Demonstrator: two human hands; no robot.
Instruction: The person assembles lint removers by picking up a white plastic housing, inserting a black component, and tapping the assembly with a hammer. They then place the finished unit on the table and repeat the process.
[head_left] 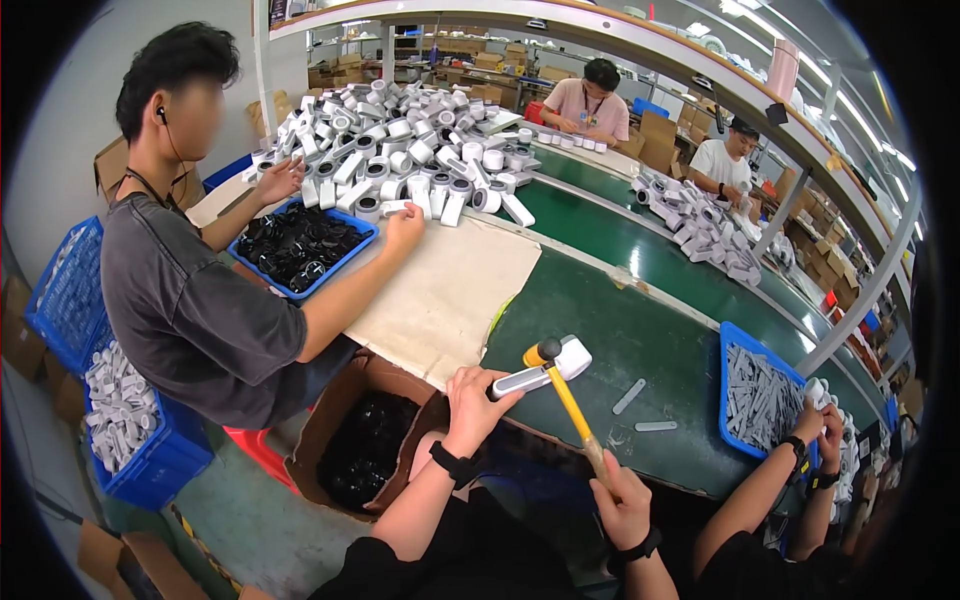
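Observation:
My left hand (470, 408) is closed around the grey-edged handle of a white plastic housing (574, 358), whose wider end lies over the near edge of the green table. In my right hand (624, 505) is a small hammer (570, 402) with a yellow shaft and a rounded black face. The hammer's head is over the housing's handle; whether it touches cannot be made out. Two loose grey strips, one slanted (629, 396) and one lying flat (656, 426), rest on the table to the right of the housing.
A large heap of white housings (400, 150) covers the far left. A co-worker (200, 250) sits left by a blue tray (300, 292) of black parts. At right, a blue tray (735, 430) of grey strips stands beside another worker's hands (820, 430). A cardboard box (425, 395) sits below.

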